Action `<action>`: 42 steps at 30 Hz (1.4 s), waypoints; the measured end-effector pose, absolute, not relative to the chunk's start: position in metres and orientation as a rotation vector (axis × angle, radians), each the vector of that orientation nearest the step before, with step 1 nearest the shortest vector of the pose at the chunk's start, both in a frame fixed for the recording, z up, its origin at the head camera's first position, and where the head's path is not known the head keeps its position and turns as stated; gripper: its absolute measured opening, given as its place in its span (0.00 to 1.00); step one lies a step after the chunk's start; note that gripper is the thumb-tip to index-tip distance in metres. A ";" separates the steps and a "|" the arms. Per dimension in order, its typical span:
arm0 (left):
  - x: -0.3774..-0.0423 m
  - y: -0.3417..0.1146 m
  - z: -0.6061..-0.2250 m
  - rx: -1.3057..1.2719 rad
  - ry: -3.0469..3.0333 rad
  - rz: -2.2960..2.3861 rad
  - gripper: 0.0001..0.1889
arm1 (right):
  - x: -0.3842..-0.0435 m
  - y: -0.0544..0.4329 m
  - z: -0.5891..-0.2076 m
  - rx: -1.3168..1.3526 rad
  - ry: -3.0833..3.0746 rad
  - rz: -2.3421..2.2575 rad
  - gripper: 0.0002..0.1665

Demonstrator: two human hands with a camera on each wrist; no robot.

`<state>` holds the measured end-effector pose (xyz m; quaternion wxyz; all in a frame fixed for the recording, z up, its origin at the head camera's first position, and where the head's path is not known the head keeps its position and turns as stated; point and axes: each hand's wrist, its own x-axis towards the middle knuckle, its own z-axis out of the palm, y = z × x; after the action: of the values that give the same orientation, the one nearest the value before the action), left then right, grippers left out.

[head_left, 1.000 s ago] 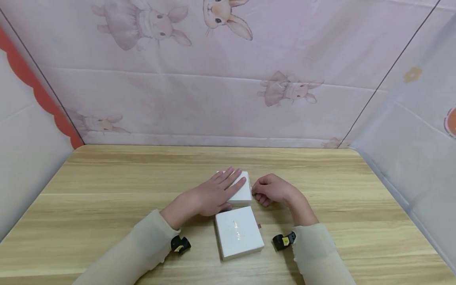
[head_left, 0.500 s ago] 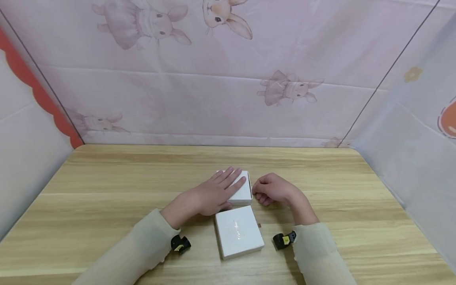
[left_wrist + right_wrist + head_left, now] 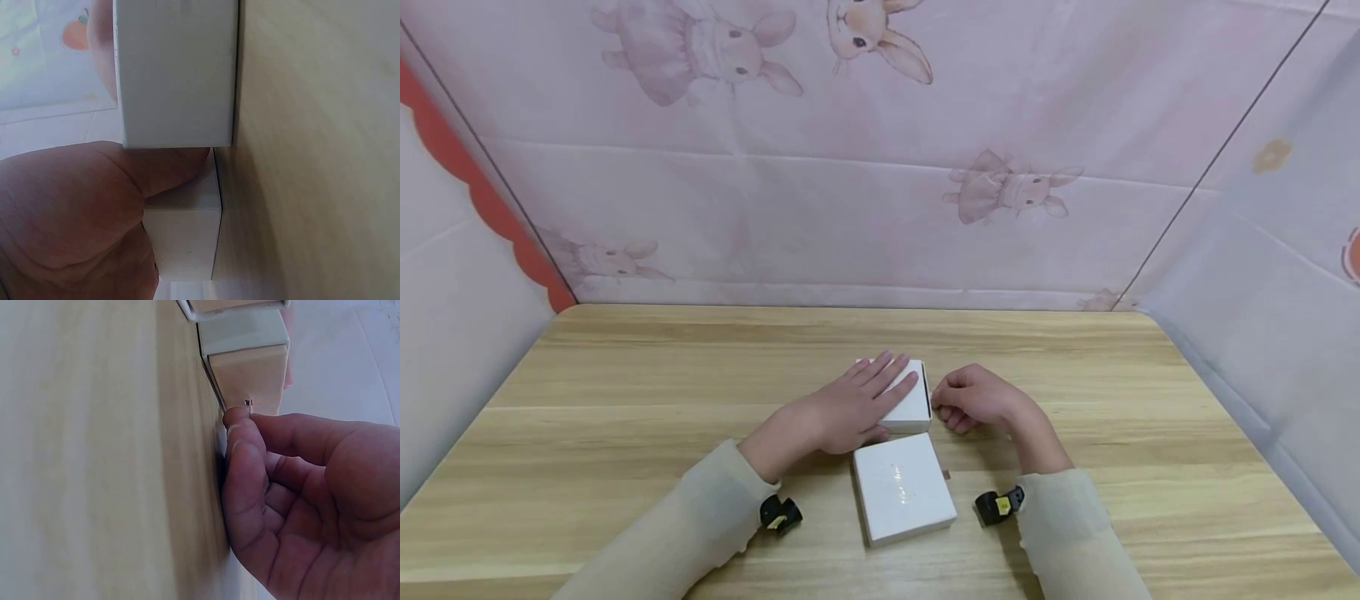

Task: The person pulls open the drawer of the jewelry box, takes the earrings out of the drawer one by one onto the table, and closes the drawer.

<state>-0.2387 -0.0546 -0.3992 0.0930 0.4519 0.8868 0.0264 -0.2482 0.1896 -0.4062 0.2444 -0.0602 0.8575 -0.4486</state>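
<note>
The far small white box (image 3: 912, 402) lies flat on the table. Across its top my left hand (image 3: 850, 408) rests with fingers straight and spread, the thumb along its near side. At the box's right end my right hand (image 3: 976, 398) pinches a short ribbon pull tab (image 3: 251, 407) between thumb and forefinger, other fingers curled. That tab comes out of the tan drawer front (image 3: 247, 378) set in the white sleeve. Just nearer the person lies a second white box (image 3: 904, 490) with gold lettering on its lid, turned slightly, touching neither palm. A small brown tab shows at its right side.
A wood-grain table (image 3: 647, 367) holds both boxes. Behind it stands a pink backdrop (image 3: 850, 225) with rabbit prints, and pale panels rise at both sides. Black wrist mounts (image 3: 780, 514) sit by the sleeves.
A dark gap has widened a little at the far box's right end, as its drawer shifts slightly right with my right hand. My left hand and the near box stay put.
</note>
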 end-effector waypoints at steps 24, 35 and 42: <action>-0.240 -0.057 -0.405 1.355 2.648 0.094 0.41 | -0.248 0.188 -0.404 -0.169 2.350 -1.209 0.14; -0.234 -0.054 -0.399 1.345 2.640 0.087 0.40 | -0.245 0.190 -0.407 -0.151 2.335 -1.225 0.15; -0.232 -0.053 -0.397 1.340 2.641 0.063 0.41 | -0.243 0.191 -0.407 -0.134 2.335 -1.226 0.15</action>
<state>-0.2316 -0.0530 -0.3973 0.0894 0.4506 0.8880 0.0210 -0.2429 0.1906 -0.4073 0.2476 -0.0493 0.8567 -0.4499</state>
